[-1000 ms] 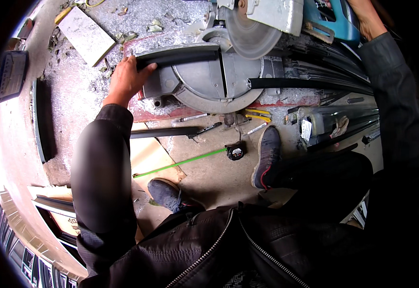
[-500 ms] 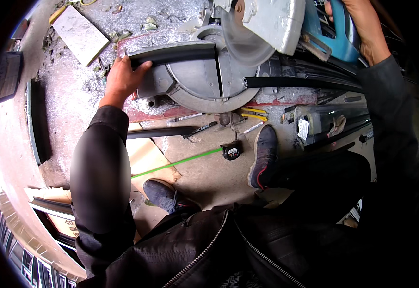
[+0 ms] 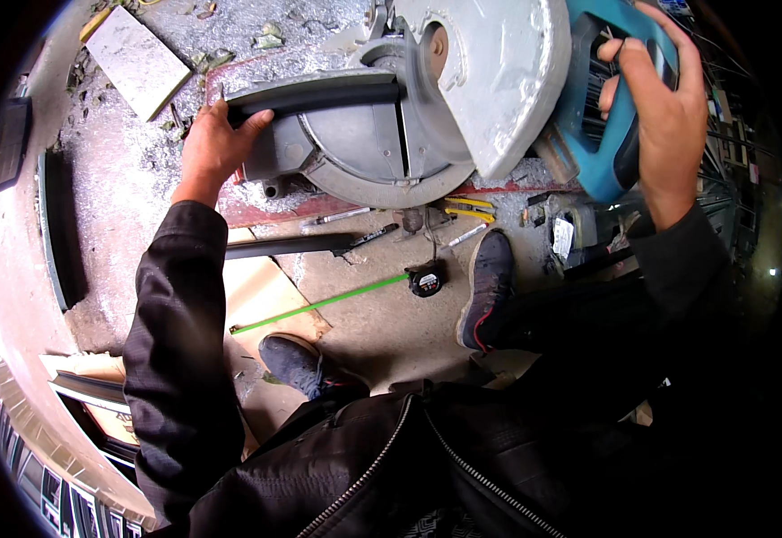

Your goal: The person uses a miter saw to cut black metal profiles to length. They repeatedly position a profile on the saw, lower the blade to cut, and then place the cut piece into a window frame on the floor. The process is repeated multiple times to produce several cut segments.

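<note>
My left hand (image 3: 214,148) grips the left end of a black profile strip (image 3: 333,97), thumb on top. The strip lies along the fence of a grey miter saw (image 3: 346,148), its right end by the slot in the round table. My right hand (image 3: 673,130) is wrapped round the saw's teal handle (image 3: 622,125), some fingers through its opening. The saw head is raised, and its pale blade guard (image 3: 503,85) covers most of the blade. The guard and handle hide what lies on the saw's right side.
On the floor by my shoes (image 3: 488,282) are a tape measure (image 3: 427,280) with green tape drawn out over cardboard (image 3: 270,300), a yellow-handled tool (image 3: 470,211), pens, and a dark profile (image 3: 292,246). A white board (image 3: 137,63) and another profile (image 3: 61,229) lie left.
The saw head has come up and toward me with my right hand on its handle. The guard now covers blade that was exposed. My left hand still holds the strip.
</note>
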The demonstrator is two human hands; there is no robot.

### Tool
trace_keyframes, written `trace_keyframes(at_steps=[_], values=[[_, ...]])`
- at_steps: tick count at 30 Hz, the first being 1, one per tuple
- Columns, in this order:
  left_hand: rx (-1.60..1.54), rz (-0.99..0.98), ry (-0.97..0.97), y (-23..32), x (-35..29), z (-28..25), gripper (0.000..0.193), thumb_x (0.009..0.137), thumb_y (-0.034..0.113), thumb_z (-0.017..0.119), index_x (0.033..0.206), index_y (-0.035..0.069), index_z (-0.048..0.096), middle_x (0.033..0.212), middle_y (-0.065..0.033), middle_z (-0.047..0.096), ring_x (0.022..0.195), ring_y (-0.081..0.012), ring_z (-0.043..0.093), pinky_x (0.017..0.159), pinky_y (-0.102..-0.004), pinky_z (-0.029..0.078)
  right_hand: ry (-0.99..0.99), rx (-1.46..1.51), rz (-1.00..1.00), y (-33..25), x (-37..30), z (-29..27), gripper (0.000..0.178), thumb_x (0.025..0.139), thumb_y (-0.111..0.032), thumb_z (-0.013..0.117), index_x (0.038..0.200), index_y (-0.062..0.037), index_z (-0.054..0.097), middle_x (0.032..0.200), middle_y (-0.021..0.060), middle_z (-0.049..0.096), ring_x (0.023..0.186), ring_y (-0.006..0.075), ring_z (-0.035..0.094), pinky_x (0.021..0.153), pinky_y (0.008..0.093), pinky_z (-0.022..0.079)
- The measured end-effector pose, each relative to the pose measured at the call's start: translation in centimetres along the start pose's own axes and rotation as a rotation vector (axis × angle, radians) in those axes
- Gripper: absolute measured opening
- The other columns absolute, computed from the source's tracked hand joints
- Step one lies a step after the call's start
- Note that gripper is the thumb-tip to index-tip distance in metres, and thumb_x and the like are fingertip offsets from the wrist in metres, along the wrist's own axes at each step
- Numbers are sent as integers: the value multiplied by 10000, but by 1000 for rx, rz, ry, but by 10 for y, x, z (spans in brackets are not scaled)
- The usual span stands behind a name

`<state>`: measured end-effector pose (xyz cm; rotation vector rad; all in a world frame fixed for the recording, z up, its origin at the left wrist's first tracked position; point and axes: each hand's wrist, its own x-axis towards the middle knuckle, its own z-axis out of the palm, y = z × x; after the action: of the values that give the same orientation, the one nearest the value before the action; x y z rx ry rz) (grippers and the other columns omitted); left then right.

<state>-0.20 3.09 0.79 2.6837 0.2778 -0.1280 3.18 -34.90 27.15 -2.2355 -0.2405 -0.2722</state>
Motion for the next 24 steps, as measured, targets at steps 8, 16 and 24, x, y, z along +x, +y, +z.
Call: trace_keyframes(at_steps=[8, 16, 24], values=[[-45, 47, 52, 1, 2, 5, 744, 839, 639, 768, 983, -80, 648, 1032, -283, 687, 1010, -445, 664, 889, -481, 529, -92, 125, -68, 37, -32, -9, 465, 1058, -118, 550, 1469, 10, 375, 1065, 92, 689, 721, 111, 630, 674, 261, 553], [-15, 27, 56, 2, 0, 5, 753, 843, 645, 760, 982, -86, 645, 1038, -294, 687, 1012, -451, 663, 893, -486, 527, -23, 266, -65, 42, -50, 4, 437, 1000, -5, 558, 1413, -42, 420, 1027, 103, 692, 684, 104, 625, 630, 271, 555], [-33, 47, 56, 0, 0, 6, 783, 848, 659, 746, 1015, -100, 653, 1026, -300, 688, 1009, -453, 666, 903, -485, 531, -19, 263, -85, 51, -59, 7, 450, 1003, 2, 552, 1424, -44, 401, 1039, 102, 682, 685, 98, 615, 630, 261, 545]])
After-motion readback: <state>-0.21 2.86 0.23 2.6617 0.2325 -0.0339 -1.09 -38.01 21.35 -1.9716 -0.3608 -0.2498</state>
